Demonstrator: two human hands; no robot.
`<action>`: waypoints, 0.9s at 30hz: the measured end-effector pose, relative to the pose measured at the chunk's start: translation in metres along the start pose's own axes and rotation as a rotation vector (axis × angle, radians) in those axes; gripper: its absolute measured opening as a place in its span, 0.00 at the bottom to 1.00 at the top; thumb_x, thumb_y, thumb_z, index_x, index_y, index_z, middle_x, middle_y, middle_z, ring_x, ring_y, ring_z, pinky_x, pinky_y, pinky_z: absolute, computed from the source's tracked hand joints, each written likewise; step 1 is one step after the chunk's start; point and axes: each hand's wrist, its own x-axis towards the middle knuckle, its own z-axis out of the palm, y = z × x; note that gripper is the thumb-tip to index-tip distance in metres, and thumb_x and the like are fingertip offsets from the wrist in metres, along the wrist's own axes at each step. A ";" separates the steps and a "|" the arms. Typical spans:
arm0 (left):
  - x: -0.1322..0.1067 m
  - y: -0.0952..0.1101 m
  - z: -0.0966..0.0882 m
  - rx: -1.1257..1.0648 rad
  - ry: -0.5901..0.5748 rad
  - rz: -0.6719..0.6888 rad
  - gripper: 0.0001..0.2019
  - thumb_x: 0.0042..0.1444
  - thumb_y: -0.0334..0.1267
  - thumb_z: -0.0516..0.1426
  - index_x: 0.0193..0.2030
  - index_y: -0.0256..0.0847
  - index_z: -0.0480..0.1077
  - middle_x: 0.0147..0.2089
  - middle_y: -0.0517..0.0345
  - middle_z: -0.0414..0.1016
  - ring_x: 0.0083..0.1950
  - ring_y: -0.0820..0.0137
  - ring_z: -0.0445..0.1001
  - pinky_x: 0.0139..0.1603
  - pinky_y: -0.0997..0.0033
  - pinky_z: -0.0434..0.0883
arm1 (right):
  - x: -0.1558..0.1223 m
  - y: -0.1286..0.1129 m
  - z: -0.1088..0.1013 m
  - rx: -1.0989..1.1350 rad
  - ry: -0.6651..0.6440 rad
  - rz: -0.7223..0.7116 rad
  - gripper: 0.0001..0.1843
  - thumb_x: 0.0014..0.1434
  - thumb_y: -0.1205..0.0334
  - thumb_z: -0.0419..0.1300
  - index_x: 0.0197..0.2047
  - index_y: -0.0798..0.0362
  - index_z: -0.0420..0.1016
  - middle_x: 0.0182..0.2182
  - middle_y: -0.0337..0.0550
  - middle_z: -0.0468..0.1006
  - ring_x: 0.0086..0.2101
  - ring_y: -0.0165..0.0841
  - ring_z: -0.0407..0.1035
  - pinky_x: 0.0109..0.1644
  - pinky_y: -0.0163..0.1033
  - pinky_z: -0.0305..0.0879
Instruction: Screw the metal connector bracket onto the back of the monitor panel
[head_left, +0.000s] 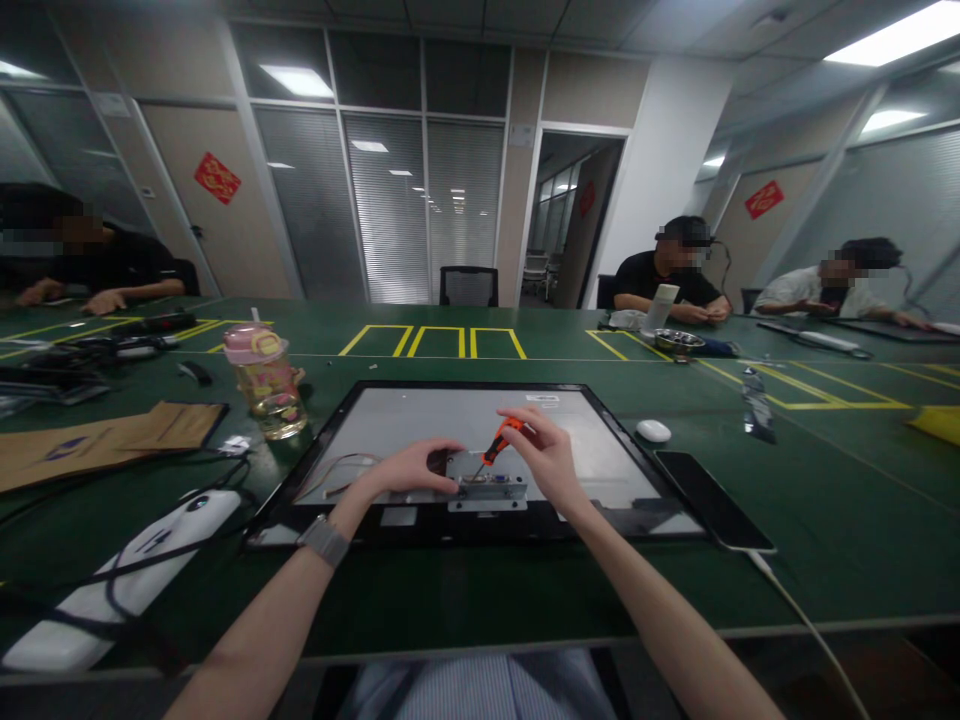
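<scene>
A monitor panel point(390, 410) lies face down on the green table point(825, 500) in front of me, its grey metal back showing. My right hand point(544, 455) is closed around an orange-handled screwdriver point(499, 440), whose tip points down at a small metal bracket point(487, 490) near the panel's front edge. My left hand point(412, 468) rests on the panel just left of the bracket, fingers curled and pressed down beside it. Thin wires point(337, 470) run across the panel to the left of that hand. A watch sits on my left wrist.
A pink-lidded bottle point(264, 385) stands left of the panel, beside brown paper envelopes point(112, 435) and a white power strip point(127, 575) with black cables. A phone point(712, 500) on a white cable and a white earbud case point(653, 431) lie right. Three people sit at the far edges.
</scene>
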 end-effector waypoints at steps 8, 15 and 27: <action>0.002 -0.005 0.001 -0.006 0.005 0.007 0.34 0.41 0.49 0.66 0.57 0.44 0.65 0.59 0.51 0.67 0.59 0.58 0.66 0.60 0.61 0.61 | 0.000 0.002 0.001 0.158 -0.136 0.061 0.20 0.62 0.58 0.53 0.58 0.42 0.67 0.48 0.44 0.74 0.45 0.35 0.72 0.51 0.46 0.68; 0.000 0.001 0.000 0.004 0.008 -0.013 0.35 0.41 0.49 0.66 0.57 0.44 0.65 0.59 0.52 0.67 0.59 0.57 0.65 0.60 0.60 0.61 | 0.001 0.000 0.000 -0.038 -0.042 0.001 0.17 0.60 0.58 0.56 0.52 0.45 0.73 0.38 0.43 0.73 0.39 0.33 0.70 0.45 0.40 0.70; 0.000 0.002 0.000 -0.027 -0.009 0.005 0.34 0.41 0.49 0.65 0.57 0.44 0.65 0.59 0.53 0.67 0.58 0.59 0.66 0.60 0.61 0.61 | 0.002 0.002 -0.002 0.110 -0.041 0.023 0.06 0.54 0.59 0.63 0.36 0.48 0.78 0.34 0.41 0.72 0.37 0.32 0.69 0.41 0.38 0.68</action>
